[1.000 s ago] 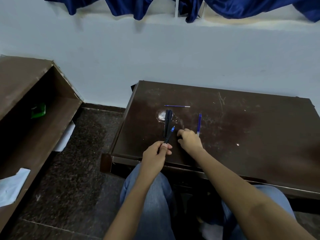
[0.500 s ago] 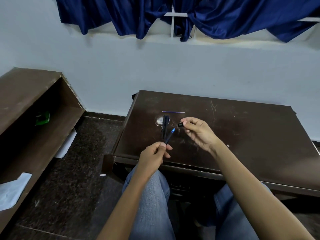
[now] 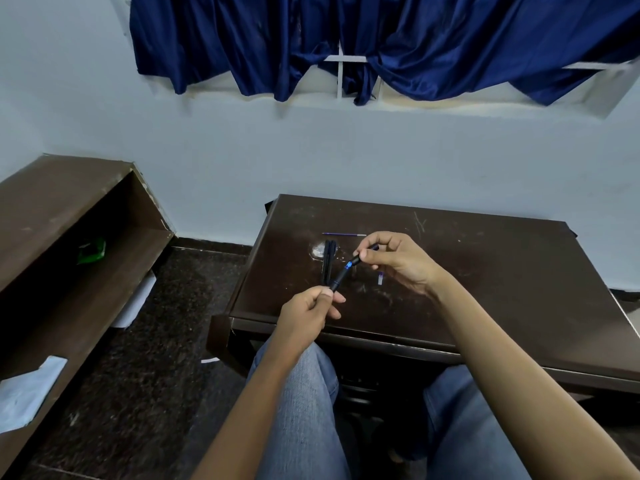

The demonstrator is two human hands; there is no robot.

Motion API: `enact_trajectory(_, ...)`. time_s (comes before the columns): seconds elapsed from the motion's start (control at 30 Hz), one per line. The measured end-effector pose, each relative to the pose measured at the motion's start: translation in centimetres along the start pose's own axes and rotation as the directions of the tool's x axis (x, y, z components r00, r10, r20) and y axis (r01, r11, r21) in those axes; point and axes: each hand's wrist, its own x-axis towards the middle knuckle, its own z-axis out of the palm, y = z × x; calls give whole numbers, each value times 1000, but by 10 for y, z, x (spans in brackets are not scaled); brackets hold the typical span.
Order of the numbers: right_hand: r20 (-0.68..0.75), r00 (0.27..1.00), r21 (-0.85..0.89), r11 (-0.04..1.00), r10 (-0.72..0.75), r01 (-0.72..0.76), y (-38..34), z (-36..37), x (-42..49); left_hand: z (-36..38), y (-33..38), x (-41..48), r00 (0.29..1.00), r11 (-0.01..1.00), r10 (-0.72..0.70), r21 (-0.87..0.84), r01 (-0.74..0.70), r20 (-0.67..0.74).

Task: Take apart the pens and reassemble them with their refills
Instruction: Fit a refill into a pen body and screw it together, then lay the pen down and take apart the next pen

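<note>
While left hand [image 3: 308, 315] grips pen barrel [image 3: 340, 278], right hand [image 3: 403, 263] pinches black end piece [image 3: 355, 261]

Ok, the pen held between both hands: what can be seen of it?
The pen is a slim black barrel, plastic by its look, with a blue section at its upper end. It slants up to the right above the table. The left hand grips its lower end; the right hand pinches a small black piece at the blue end; whether it is seated is unclear.
</note>
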Motion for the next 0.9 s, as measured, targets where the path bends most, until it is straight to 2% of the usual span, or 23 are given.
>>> enact_trajectory(0.13, 119, 992, -193, 981, 30, -7, -4, 6, -1, 1, 2, 2, 1000, 999, 17, 40, -18, 25)
enact_trajectory(0.23, 138, 990, -234, 972, 35, -2, -1, 16, -1, 5, 3, 7, 998, 998, 41, 46, -38, -49)
enact_trajectory(0.33, 46, 999, -187, 982, 11, -2, 9, 24, 1, 7, 1, 13, 981, 989, 100, 126, -80, -168)
enact_trajectory(0.47, -87, 996, -89, 996, -2, -6, 23, 38, 3, 10, -5, 20, 939, 946, 229, 286, -153, -256)
enact_trajectory(0.53, -148, 989, -58, 998, 16, -25, 33, 42, 6, 13, -10, 25, 927, 923, 252, 357, -144, -278)
enact_trajectory(0.6, -221, 973, -104, 990, 66, -91, 45, 46, 10, 16, -18, 35, 938, 899, 215, 430, -81, -273)
enact_trajectory(0.67, -316, 940, -204, 958, 129, -200, 57, 53, 13, 19, -26, 45, 958, 889, 158, 457, -32, -240)
enact_trajectory(0.73, -405, 898, -224, 935, 169, -277, 70, 60, 16, 24, -33, 54, 970, 892, 122, 452, -15, -209)
enact_trajectory(0.9, -596, 736, 59, 932, 321, -358, 95, 66, 28, 35, -42, 70, 997, 930, -1, 367, 28, -73)
